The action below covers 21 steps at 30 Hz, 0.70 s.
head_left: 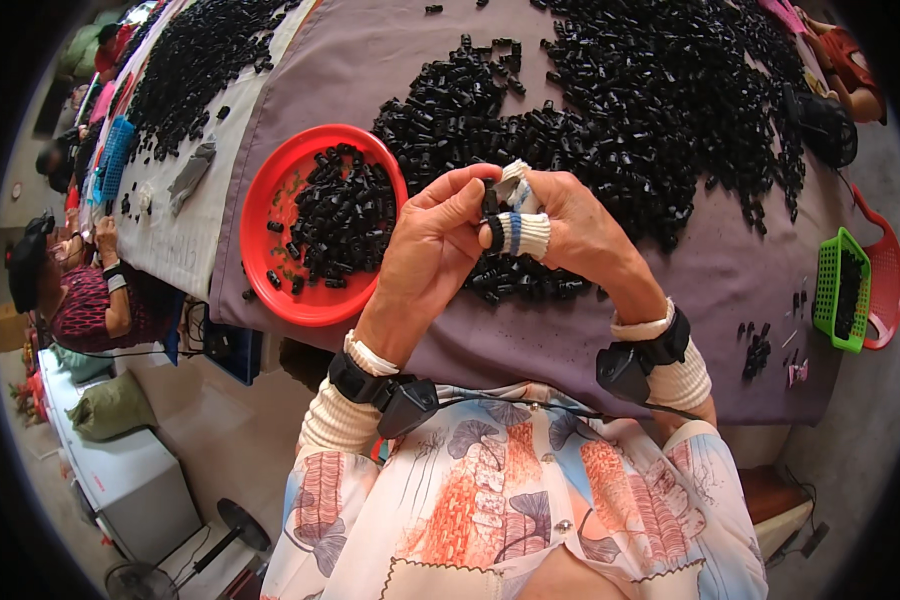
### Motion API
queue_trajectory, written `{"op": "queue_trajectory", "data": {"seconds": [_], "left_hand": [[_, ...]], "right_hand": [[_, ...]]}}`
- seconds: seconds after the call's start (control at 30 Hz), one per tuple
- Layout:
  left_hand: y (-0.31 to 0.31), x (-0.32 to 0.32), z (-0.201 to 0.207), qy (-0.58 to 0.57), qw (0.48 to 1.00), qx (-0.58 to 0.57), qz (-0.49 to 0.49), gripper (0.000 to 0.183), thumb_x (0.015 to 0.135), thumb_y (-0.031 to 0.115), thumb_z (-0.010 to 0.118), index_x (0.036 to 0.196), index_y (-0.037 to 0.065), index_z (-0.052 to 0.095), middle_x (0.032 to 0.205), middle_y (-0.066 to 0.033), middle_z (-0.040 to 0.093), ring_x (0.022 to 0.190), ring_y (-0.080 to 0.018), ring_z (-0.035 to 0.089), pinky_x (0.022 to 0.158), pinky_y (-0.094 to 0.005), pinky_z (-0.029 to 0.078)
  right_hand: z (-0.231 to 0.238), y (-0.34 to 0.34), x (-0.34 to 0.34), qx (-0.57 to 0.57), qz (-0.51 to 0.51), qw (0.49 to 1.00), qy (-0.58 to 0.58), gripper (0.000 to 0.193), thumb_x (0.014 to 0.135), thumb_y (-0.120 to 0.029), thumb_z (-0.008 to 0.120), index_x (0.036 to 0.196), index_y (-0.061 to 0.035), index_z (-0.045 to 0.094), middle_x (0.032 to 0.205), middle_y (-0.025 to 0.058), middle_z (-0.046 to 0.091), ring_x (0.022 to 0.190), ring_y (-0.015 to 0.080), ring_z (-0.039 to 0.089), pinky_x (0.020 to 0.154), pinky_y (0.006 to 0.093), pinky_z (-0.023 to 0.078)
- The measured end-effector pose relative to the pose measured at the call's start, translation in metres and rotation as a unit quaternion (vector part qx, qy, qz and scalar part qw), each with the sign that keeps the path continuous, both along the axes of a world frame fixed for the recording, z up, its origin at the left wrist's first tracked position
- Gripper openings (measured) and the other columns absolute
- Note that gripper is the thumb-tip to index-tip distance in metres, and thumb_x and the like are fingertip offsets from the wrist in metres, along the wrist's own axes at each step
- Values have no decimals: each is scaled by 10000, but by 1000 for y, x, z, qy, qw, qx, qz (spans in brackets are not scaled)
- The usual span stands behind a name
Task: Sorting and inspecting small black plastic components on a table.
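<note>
Both my hands meet over the table in front of my chest. My left hand (425, 255) pinches a small black plastic piece (489, 198) between thumb and fingertips. Right up against that piece is my right hand (585, 225), its fingers bent inward. White knit covers (522, 235) with blue and black bands wrap its thumb and a finger. Whatever the right fingertips grip is hidden by these covers. Just left of my hands stands a round red basin (253, 215) partly filled with black pieces (345, 215) of the same sort.
A large heap of black pieces (660, 110) spreads over the purple cloth (610, 345). At the right edge are a green basket (828, 290) and a red basket (885, 265). A co-worker (80, 290) sits at the left table beside another heap (185, 80).
</note>
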<state>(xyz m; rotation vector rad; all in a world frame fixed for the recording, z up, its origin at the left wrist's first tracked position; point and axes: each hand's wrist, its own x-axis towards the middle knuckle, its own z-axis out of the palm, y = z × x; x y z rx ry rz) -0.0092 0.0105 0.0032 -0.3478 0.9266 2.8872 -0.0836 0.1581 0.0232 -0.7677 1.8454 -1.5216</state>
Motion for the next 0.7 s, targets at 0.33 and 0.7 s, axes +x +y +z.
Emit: {"op": "queue_trajectory", "data": {"seconds": [0.33, 0.7], "left_hand": [[2, 2, 1, 42, 999, 16, 3, 226, 856, 26, 541, 1075, -23, 566, 983, -95, 619, 880, -144, 603, 800, -280, 497], [0, 2, 0, 11, 1000, -3, 15, 227, 901, 74, 499, 1088, -39, 559, 973, -91, 623, 871, -132, 603, 809, -275, 492]], "right_hand": [[2, -2, 1, 11, -37, 998, -43, 287, 671, -263, 716, 708, -36, 545, 602, -3, 500, 488, 71, 466, 411, 235, 359], [1, -2, 1, 27, -31, 999, -32, 339, 666, -297, 724, 730, -9, 557, 597, 23, 505, 526, 109, 494, 479, 264, 400]]}}
